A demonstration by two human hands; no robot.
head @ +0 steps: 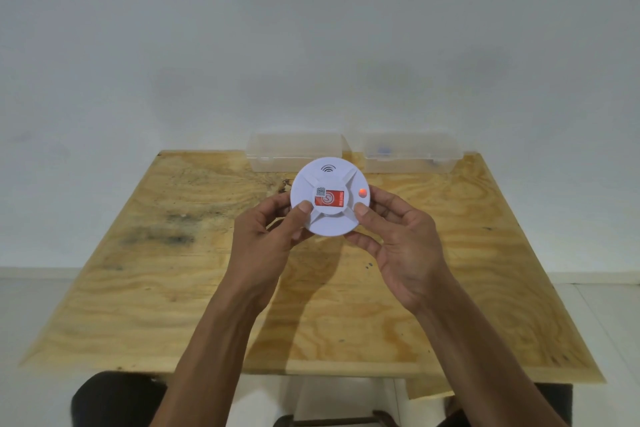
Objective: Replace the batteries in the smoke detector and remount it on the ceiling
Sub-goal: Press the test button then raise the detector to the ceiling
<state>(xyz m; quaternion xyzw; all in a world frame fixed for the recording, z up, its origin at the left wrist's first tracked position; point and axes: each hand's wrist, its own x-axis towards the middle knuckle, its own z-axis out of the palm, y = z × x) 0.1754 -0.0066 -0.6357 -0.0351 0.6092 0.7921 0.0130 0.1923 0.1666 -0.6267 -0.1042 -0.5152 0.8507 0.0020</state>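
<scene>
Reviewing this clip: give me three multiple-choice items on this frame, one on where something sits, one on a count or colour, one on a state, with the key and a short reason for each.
1. Where do the clear plastic boxes stand?
A. At the table's far edge, by the wall
B. At the near edge
C. On the floor

2. What colour is the label on the smoke detector's face?
A. Blue
B. Red
C. Green

3. How is the smoke detector held?
A. Lying on the table
B. In one hand only
C. In both hands, above the table

Key:
1 A: both clear plastic boxes sit at the back of the table.
2 B: the smoke detector carries a red label.
3 C: the left hand and the right hand each have a grip on its rim.
</scene>
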